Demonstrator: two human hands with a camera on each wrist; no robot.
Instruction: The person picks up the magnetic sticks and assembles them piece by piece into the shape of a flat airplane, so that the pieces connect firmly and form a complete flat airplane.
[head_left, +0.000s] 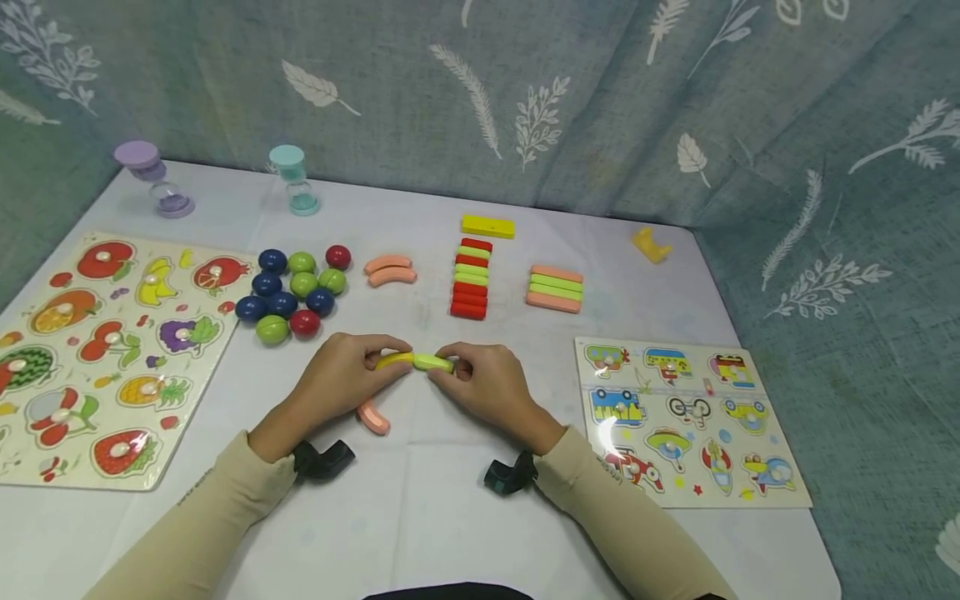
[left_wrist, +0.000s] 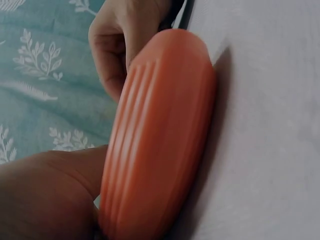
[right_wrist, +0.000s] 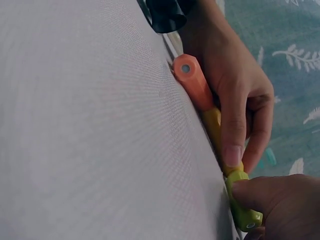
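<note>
In the head view my left hand (head_left: 347, 373) pinches a curved yellow toy stick (head_left: 394, 359) between thumb and fingers. Its end meets a light green toy stick (head_left: 432, 362), which my right hand (head_left: 486, 382) pinches from the other side. A curved orange toy stick (head_left: 372, 418) lies on the white tablecloth, partly hidden below the left hand. Close up, its ridged side fills the left wrist view. The right wrist view shows the green stick (right_wrist: 244, 202), the yellow stick (right_wrist: 213, 131) and the orange stick (right_wrist: 195, 85) in one line, with grey discs in the visible ends.
Fruit puzzle board (head_left: 191, 400) left, vehicle puzzle board (head_left: 592, 367) right. Behind the hands are coloured balls (head_left: 303, 285), two orange sticks (head_left: 392, 275), red and green sticks (head_left: 470, 279), another stick row (head_left: 555, 292) and a yellow block (head_left: 487, 226). Two sand timers (head_left: 303, 200) stand farther back.
</note>
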